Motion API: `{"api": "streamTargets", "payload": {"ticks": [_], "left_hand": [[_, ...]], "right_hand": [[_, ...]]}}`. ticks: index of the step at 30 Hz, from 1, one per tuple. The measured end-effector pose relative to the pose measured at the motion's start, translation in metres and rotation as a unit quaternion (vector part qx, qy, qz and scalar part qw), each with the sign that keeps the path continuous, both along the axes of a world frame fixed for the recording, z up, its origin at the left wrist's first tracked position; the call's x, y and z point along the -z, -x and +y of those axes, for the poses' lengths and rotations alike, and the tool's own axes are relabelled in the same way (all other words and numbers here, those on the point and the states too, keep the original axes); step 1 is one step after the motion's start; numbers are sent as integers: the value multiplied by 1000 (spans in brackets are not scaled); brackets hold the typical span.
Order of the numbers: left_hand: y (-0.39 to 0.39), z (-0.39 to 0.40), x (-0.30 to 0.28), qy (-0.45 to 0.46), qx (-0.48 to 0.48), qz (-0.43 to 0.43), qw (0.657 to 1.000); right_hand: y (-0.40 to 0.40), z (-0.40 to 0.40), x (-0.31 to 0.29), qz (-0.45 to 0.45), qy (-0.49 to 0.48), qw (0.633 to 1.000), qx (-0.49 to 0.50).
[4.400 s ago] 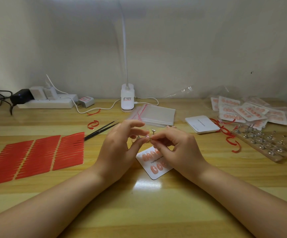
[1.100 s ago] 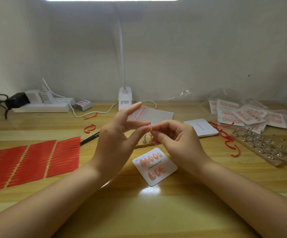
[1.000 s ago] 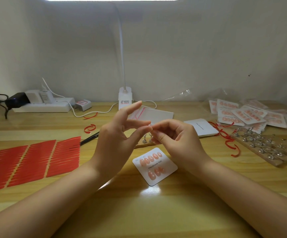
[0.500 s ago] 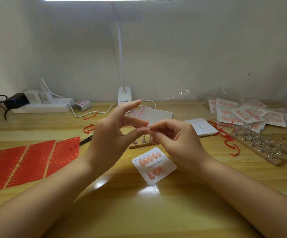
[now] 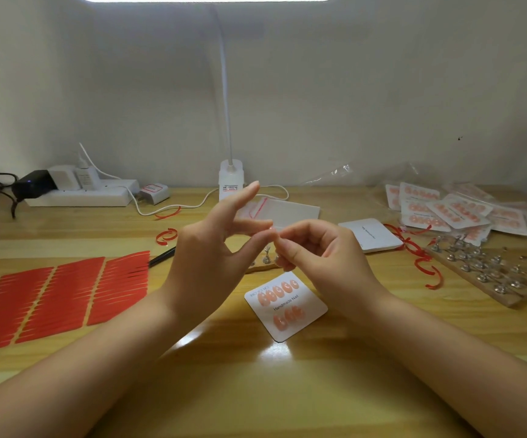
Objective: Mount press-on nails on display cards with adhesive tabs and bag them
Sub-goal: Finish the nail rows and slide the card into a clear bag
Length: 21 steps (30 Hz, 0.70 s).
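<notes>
1. The left hand point(image 5: 211, 257) and right hand point(image 5: 322, 257) stayed raised, fingertips meeting around something too small to identify; whether either gripped it was unclear.
2. Unmoved since before, the white square display card with peach nails point(image 5: 286, 306) lay just below them.

Whatever the hands point(image 5: 273, 238) pinch between their fingertips is too small to tell.

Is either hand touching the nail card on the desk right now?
Apart. In the head view both the left hand and the right hand are raised above the nail card, with bare desk showing between.
</notes>
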<state>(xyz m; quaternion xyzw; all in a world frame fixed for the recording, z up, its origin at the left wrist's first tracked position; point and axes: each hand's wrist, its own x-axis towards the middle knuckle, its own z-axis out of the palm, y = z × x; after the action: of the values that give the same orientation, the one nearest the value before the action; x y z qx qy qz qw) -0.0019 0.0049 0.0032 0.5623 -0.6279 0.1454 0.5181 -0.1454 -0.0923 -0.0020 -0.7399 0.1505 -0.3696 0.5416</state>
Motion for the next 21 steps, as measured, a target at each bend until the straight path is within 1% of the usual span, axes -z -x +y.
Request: {"api": "streamTargets", "payload": {"ticks": [5,10,14,17,19,21], "left_hand": [[-2,1,-6,-17,18,7,1000],[-3,3,-11,-25,29,-16,999],[-5,1,-15,-36,65,28,997],[-4,2,-12,-17,68,61,996],[-4,1,-10,3,48,22,999],[-5,0,-6,20,22,-52,998]], "right_hand": [[2,-3,-3,-1,43,999,5],[3,-5,-7,3,45,999,-11],[4,-6,-11,7,42,999,-15],[3,-5,-10,6,12,1000,-7],[3,-4,-10,3,-10,1000,-6],[3,-4,-9,-2,-21,1000,-6]]}}
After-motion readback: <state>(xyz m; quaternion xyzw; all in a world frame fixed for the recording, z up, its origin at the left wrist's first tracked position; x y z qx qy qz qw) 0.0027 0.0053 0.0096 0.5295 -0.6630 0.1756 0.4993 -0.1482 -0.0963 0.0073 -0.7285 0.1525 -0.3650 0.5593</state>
